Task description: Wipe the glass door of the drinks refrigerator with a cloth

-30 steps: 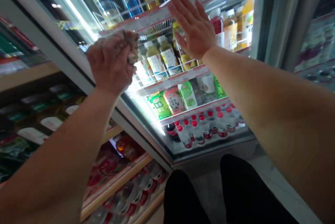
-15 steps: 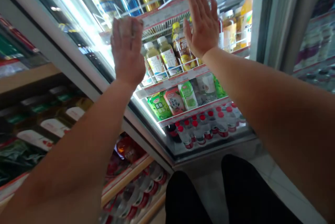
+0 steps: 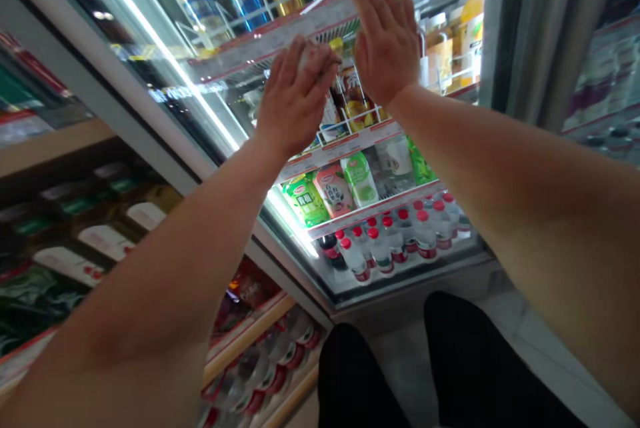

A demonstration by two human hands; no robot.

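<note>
Left grip pressing cloth, cooler holding bottles

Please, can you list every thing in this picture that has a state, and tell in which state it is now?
left hand: raised to the cooler glass, fingers curled on a crumpled pale cloth.
right hand: open, palm flat toward the glass, fingers straight up.
cooler door: glass; whether shut cannot be told.
cooler light strip: lit.
red-capped bottles: upright, in rows on the bottom shelf.
green cartons: leaning back on their shelf.
</note>
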